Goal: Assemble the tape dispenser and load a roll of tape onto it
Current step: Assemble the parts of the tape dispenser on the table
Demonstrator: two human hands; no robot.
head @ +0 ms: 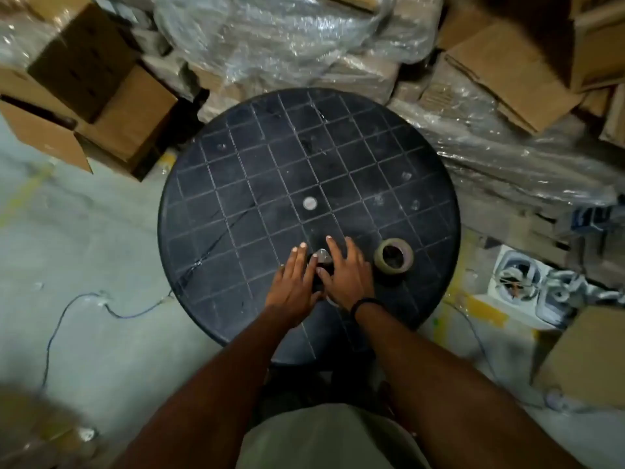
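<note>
Hands: left hand point(293, 282), right hand point(345, 275), fingers flat around small dark dispenser part point(321, 262), lower middle, steadying | brown tape roll point(393, 257) waiting beside.

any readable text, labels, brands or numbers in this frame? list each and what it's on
None readable.
Cardboard boxes: no print or labels legible.
Dark box at upper left: faint dark marks, too blurred to read.
Tape roll: no visible lettering.
Round table: only a grid pattern and a plain pale disc, no text.
Dispenser part between left hand and right hand: mostly hidden, no marking visible.
</note>
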